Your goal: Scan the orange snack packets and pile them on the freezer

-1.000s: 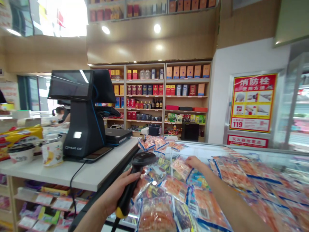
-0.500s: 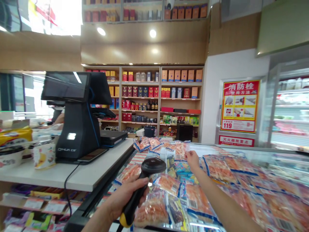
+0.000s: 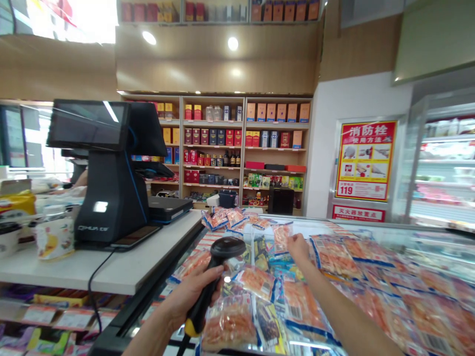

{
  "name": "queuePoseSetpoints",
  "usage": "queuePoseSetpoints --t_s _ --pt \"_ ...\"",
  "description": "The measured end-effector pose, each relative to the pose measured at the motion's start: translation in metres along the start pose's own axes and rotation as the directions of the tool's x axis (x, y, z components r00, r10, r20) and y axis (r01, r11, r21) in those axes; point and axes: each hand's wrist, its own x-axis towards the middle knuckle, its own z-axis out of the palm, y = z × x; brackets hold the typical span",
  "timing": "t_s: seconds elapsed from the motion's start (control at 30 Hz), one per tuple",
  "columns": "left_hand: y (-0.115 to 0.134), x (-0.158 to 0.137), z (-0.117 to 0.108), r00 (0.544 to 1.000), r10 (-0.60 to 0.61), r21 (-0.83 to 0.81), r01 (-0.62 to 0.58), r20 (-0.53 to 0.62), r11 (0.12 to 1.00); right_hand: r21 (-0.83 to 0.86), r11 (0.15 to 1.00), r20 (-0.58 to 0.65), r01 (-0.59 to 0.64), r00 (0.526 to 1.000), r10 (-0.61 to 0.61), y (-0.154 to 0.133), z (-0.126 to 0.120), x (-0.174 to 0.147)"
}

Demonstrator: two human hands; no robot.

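Wrapped round the black handle of a scanner [image 3: 204,300], the left hand [image 3: 198,287] has a closed hold, while the right hand [image 3: 299,250] pinches the right edge of a small packet [image 3: 281,237] between its fingertips.

Largest is the wooden shelf unit [image 3: 243,163] behind, straight-sided and lined with boxes. Nearer stretches a display case [image 3: 122,324] with a dark, hard rim along its left side. Beside that rim runs a smooth white counter [image 3: 163,254], square at its near corner, carrying a black cash register [image 3: 111,198] with a slanted body and a flat, glossy screen. Crinkled, shiny bags [image 3: 228,324] with blue borders overlap across the case, their orange contents lumpy under clear plastic. The scanner has a rounded head, a yellow band low on the handle and a dark cord below.

At the far part of the case, the small packet is tilted up, its film wrinkled. Open air separates it from the scanner's head, and the right forearm crosses above the bags.
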Motion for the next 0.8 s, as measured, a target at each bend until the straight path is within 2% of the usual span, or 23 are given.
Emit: queuePoseSetpoints --t_s 0.1,0.23,0.37,0.43,0.53,0.67,0.8 --pt "-0.001 0.003 -0.007 0.999 0.005 0.004 -0.004 -0.039 1.0 -0.169 0.986 0.064 0.015 0.998 -0.004 0.0 -0.007 -0.005" --pt "-0.003 0.006 -0.021 0.999 0.028 -0.011 -0.028 0.016 1.0 -0.452 0.858 0.167 0.245 0.968 -0.188 0.001 -0.012 -0.011" --pt "-0.006 0.01 -0.035 1.0 0.013 -0.031 -0.013 -0.002 0.999 -0.55 0.74 0.208 0.387 0.922 -0.327 -0.001 -0.005 -0.009" --pt "-0.007 0.012 -0.04 1.0 0.0 -0.042 -0.001 -0.025 0.999 -0.52 0.728 0.208 0.446 0.893 -0.399 -0.007 0.005 -0.003" --pt "-0.009 0.014 -0.045 0.998 -0.03 -0.07 0.027 -0.048 0.997 -0.35 0.807 0.175 0.475 0.88 -0.442 -0.026 0.027 0.009" --pt "-0.01 0.016 -0.049 0.993 -0.049 -0.106 0.037 -0.111 0.994 -0.118 0.894 0.183 0.432 0.894 -0.408 -0.061 0.068 0.028" --pt "-0.012 0.024 -0.057 0.992 -0.038 -0.1 0.027 -0.118 0.995 -0.063 0.92 0.191 0.386 0.91 -0.368 -0.086 0.113 0.049"
